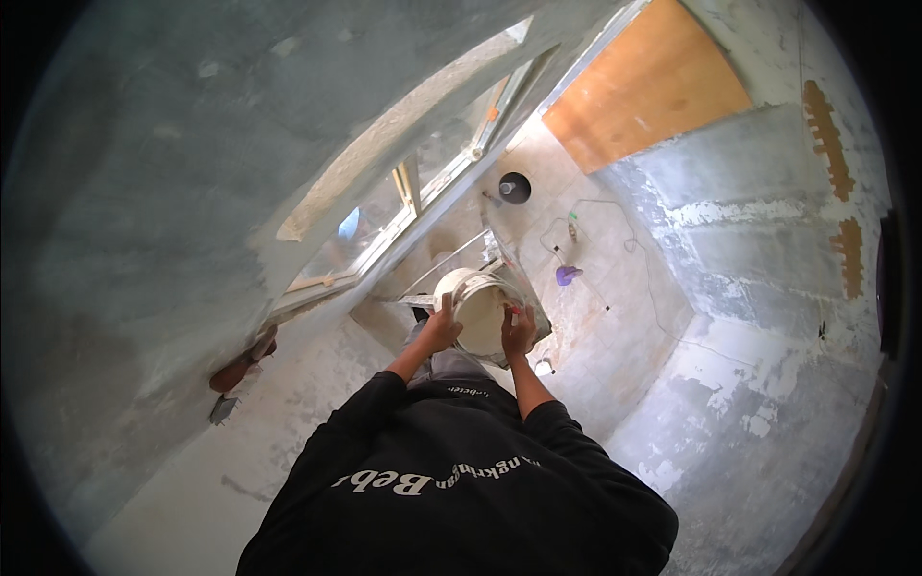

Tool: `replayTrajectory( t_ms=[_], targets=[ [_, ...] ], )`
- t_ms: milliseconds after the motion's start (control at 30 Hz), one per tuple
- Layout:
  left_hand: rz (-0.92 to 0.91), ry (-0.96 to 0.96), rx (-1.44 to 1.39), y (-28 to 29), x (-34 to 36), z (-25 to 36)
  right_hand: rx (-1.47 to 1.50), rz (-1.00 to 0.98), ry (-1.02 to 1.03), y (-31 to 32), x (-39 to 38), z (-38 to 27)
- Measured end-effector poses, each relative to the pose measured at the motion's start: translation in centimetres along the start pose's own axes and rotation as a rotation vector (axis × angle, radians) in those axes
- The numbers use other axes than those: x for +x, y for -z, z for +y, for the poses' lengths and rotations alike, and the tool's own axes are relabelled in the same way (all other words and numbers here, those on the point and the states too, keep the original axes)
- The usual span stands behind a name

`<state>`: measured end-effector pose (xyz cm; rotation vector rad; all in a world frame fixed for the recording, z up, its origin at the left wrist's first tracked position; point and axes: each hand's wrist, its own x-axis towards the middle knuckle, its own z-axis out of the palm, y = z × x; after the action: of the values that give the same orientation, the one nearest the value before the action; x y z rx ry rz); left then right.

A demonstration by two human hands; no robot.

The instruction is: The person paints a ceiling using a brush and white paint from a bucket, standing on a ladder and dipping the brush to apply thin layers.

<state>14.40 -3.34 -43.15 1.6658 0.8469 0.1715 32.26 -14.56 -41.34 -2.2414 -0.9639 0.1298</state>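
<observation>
In front of my body is a white bucket (449,280), tipped so that its round mouth faces up toward me. Pale material lines its inside. My left hand (442,327) is closed on the bucket's left rim, thumb up along the wall. On the opposite rim my right hand (519,332) is closed too, its fingers curled over the edge. A small red bit shows by the right fingertips; what it belongs to is hidden. Below the bucket, a metal-framed stand or ladder (447,261) partly shows.
Along the left runs a window (384,235) in a grey plastered wall (182,192). An orange-brown board (648,86) leans at the far right. On the floor lie a dark round bucket (515,188), a purple item (568,276) and a thin cable (648,274).
</observation>
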Motion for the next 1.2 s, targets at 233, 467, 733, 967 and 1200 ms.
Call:
replayTrajectory(
  t_ms=[233,467,733,967,1200],
  targets=[
    [0.025,-0.015,0.033,-0.1,0.2,0.1,0.074,-0.041,-0.023,0.2,0.2,0.0],
    [0.072,0.03,0.06,0.3,0.1,1.8,0.029,-0.052,0.062,-0.1,0.7,0.3],
    [0.153,-0.09,0.125,-0.4,0.9,-0.4,-0.161,-0.099,0.07,-0.1,0.9,-0.2],
    [0.199,0.133,-0.049,0.9,0.5,-0.3,-0.153,-0.201,0.057,-0.4,1.6,-1.0],
    [0.326,-0.003,-0.105,2.6,-1.4,1.8,-0.146,-0.215,0.222,-1.0,4.3,-2.3]
  ],
)
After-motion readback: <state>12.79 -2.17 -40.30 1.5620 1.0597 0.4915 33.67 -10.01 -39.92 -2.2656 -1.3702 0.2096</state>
